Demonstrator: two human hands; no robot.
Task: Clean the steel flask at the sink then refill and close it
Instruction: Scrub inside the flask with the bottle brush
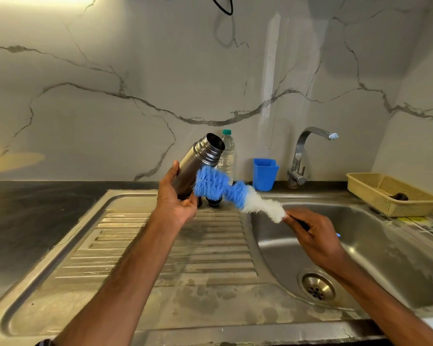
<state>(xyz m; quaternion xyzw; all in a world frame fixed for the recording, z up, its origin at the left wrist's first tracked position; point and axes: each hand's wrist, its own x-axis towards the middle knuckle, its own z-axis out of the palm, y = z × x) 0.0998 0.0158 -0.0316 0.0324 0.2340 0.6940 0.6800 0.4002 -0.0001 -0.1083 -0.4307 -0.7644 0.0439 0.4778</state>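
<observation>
My left hand (178,198) grips the lower body of the open steel flask (198,161), which tilts with its mouth up and to the right above the drainboard. My right hand (312,236) holds the handle of a bottle brush (235,193) with blue and white bristles. The blue tip lies across the flask's side, outside the mouth. A dark cap-like piece (214,202) stands on the drainboard behind the brush.
The sink basin (375,245) with its drain (316,287) lies right, under the tap (310,151). A blue cup (264,174) and a clear water bottle (227,156) stand at the wall. A beige basket (390,193) sits far right. The ribbed drainboard (160,250) spreads below.
</observation>
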